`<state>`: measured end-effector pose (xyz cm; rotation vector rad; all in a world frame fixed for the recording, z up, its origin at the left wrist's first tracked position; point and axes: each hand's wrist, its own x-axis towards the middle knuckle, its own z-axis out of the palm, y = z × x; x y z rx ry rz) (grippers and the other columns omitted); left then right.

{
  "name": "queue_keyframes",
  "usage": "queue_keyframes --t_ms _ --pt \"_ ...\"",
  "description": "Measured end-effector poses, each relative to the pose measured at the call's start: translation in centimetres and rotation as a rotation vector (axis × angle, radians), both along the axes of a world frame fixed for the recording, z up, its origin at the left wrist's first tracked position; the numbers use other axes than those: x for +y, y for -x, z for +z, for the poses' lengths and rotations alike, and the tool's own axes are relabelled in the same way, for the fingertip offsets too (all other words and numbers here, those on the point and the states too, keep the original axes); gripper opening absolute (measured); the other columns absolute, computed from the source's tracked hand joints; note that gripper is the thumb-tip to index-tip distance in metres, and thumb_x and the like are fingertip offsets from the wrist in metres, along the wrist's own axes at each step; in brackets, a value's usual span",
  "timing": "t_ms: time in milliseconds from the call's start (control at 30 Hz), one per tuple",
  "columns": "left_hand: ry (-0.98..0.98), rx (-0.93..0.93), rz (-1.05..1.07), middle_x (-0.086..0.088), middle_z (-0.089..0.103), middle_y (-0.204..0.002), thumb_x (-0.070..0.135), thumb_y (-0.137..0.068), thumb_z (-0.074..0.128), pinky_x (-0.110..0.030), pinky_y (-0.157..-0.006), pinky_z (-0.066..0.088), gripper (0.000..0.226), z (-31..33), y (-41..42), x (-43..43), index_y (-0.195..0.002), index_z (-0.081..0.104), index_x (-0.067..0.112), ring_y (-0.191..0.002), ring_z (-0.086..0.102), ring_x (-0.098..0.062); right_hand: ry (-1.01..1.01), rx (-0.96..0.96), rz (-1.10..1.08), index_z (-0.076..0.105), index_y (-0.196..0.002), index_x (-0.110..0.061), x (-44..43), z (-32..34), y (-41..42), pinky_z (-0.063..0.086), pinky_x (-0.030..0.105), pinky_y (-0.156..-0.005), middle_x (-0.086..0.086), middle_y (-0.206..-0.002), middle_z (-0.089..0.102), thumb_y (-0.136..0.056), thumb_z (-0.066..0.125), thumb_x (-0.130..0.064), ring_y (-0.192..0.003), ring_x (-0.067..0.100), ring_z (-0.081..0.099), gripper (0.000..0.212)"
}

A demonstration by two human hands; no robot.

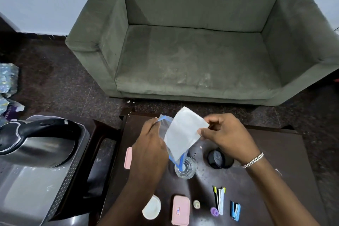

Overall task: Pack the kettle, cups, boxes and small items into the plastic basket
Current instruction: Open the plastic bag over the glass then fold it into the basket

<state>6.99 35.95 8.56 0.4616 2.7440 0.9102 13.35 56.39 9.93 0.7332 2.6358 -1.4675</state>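
Above the dark table (275, 161), my left hand (148, 150) pinches the blue-edged mouth of a clear plastic pouch (165, 123). My right hand (225, 134) holds a white paper sheet (181, 132) that is partly inside the pouch. The steel kettle (34, 143) with a black handle lies in the grey plastic basket (60, 194) at the left. On the table stand a clear glass cup (185, 168) and a black cup (217, 158). Near the front edge lie a pink box (180, 210), a white round lid (151, 207), a small cream bottle (196, 204), a purple ring (214, 211), pens (220, 198) and a blue stapler (235, 210).
Another pink box (128, 158) lies left of my left hand. A green armchair (198, 51) fills the space beyond the table. Crumpled wrappers (8, 79) lie on the dark floor at the far left.
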Motion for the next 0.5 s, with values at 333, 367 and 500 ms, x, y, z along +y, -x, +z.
queue_keyframes --t_ms 333,367,500 --pt "0.014 -0.056 -0.045 0.014 0.049 -0.151 -0.001 -0.092 0.054 -0.03 -0.099 0.044 0.053 0.1 -1.3 1.7 -0.142 0.059 0.017 -0.12 0.062 -0.018 0.352 0.065 -0.236 0.066 -0.077 0.001 2.8 -0.6 -2.9 0.059 0.032 -0.056 0.013 -0.073 0.073 -0.088 0.063 0.003 -0.06 0.023 0.07 0.011" --pt "0.017 -0.054 -0.053 0.014 0.049 -0.15 -0.001 -0.091 0.055 -0.029 -0.099 0.044 0.053 0.0 -1.4 1.8 -0.141 0.059 0.017 -0.12 0.062 -0.018 0.42 0.097 -0.272 0.067 -0.081 0.002 3.1 -0.6 -3.4 0.057 0.029 -0.053 0.014 -0.073 0.073 -0.089 0.061 0.008 -0.062 0.025 0.071 0.012" --pt "0.005 -0.051 -0.081 0.013 0.052 -0.147 -0.003 -0.089 0.057 -0.02 -0.093 0.041 0.052 -0.4 -1.8 2.2 -0.137 0.063 0.015 -0.116 0.063 -0.016 0.552 0.207 -0.341 0.068 -0.101 0.003 4.2 -0.7 -5.1 0.054 0.025 -0.046 0.018 -0.071 0.072 -0.091 0.057 0.014 -0.061 0.028 0.073 0.018"
